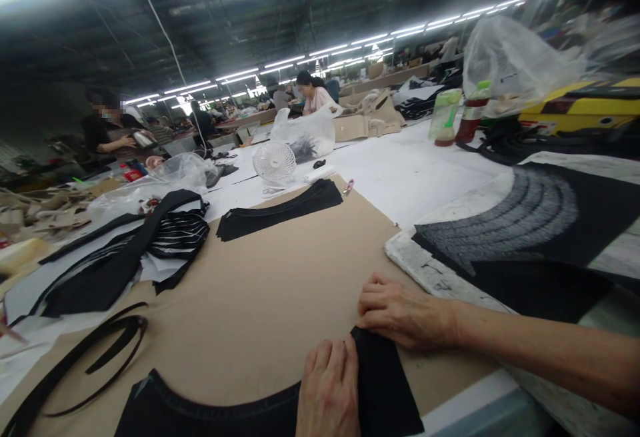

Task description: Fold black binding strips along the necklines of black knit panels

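A black curved fabric piece (240,414) lies at the front of a tan sheet, its concave edge turned away from me. My left hand (330,384) rests on this piece, fingers together and bent over its upper edge. At the piece's upper right corner is my right hand (400,310), with its fingers curled in a pinch. The fingertips of both hands are partly hidden, and the two hands are close but apart. Farther back on the tan sheet lies a stack of similar black curved pieces (280,210), beside small pink-handled snips (349,188).
Black strips (120,330) curl at the left near a pile of black and white pieces (135,250). A white fan (275,162) stands behind. On the right, a pale board (440,277) carries black pieces with whitish bands. Bottles (473,114) and a yellow box (585,110) stand beyond.
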The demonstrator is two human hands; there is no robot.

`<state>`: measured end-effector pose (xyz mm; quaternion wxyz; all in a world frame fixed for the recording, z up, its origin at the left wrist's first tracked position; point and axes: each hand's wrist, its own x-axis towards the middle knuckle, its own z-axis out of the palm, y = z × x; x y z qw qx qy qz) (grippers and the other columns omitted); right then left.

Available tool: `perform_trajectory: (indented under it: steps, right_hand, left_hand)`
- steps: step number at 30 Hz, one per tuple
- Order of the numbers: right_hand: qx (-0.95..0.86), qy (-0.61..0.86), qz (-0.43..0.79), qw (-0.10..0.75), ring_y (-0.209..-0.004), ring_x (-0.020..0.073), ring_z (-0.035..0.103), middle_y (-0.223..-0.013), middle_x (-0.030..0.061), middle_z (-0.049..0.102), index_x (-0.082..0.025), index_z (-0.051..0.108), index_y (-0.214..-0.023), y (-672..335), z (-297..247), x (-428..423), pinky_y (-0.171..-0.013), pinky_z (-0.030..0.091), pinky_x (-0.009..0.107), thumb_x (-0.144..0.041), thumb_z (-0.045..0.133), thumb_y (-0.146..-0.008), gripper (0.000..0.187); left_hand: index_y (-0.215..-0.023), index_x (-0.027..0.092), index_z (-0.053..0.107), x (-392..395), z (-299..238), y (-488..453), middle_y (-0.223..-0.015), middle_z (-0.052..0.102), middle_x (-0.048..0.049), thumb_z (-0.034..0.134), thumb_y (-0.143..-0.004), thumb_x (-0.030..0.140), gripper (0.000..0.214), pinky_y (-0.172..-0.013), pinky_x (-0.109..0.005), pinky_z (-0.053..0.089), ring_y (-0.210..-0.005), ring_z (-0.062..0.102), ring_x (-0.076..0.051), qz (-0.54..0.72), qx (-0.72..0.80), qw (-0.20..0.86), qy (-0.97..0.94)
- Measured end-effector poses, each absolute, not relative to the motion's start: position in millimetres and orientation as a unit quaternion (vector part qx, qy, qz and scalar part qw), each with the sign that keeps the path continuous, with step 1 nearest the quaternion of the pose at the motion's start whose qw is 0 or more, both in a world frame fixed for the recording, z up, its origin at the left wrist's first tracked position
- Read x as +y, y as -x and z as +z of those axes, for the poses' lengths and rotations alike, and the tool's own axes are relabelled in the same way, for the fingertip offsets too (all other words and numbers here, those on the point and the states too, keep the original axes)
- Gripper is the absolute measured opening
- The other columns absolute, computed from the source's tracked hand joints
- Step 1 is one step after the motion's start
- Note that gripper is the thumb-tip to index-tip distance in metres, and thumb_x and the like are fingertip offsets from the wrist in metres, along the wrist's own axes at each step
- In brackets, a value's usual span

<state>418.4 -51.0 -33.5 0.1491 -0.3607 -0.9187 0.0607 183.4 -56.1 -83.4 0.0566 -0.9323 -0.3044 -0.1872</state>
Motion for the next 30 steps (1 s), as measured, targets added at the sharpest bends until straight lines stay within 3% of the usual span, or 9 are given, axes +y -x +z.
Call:
perform_trajectory:
  steps: [5,12,20,30]
  right_hand:
    - [-0.916,0.365,0.049,0.159,-0.076,0.0169,0.047,-0.083,0.0047,0.058,-0.018,0.061,-0.092,-421,-33,-53,-0.08,0.031,0.036,-0.016,0.041,-0.093,0.021]
    - [-0.886,0.415,0.103,0.181,-0.089,0.0183,0.05,-0.097,0.0064,0.059,-0.019,0.059,-0.113,-423,-34,-56,-0.083,0.032,0.035,-0.014,0.045,-0.091,0.026]
    - [-0.885,0.424,0.101,0.163,-0.088,0.0177,0.049,-0.099,0.0056,0.059,-0.023,0.061,-0.112,-418,-24,-61,-0.083,0.032,0.035,-0.01,0.043,-0.091,0.031]
    - [-0.873,0.453,0.122,0.132,-0.092,0.0191,0.053,-0.1,0.0043,0.06,-0.021,0.057,-0.108,-423,-24,-63,-0.088,0.031,0.037,-0.014,0.05,-0.089,0.022]
  left_hand:
    - [-0.134,0.016,0.047,-56,-83,-187,-0.094,0.059,-0.0047,0.046,-0.076,-0.002,0.061,-0.08,-0.034,0.041,-0.085,0.051,-0.02,-0.186,-0.303,0.058,0.933]
    - [-0.13,0.016,0.052,-56,-81,-190,-0.093,0.06,-0.0039,0.053,-0.072,0.001,0.059,-0.078,-0.034,0.039,-0.084,0.049,-0.02,-0.188,-0.314,0.043,0.93]
    - [-0.129,0.018,0.053,-55,-84,-190,-0.093,0.061,-0.0055,0.05,-0.075,0.003,0.056,-0.079,-0.036,0.04,-0.083,0.05,-0.021,-0.2,-0.307,0.05,0.929]
    - [-0.131,0.016,0.05,-56,-85,-189,-0.093,0.061,-0.006,0.048,-0.077,0.004,0.056,-0.08,-0.036,0.041,-0.084,0.052,-0.021,-0.209,-0.303,0.068,0.927]
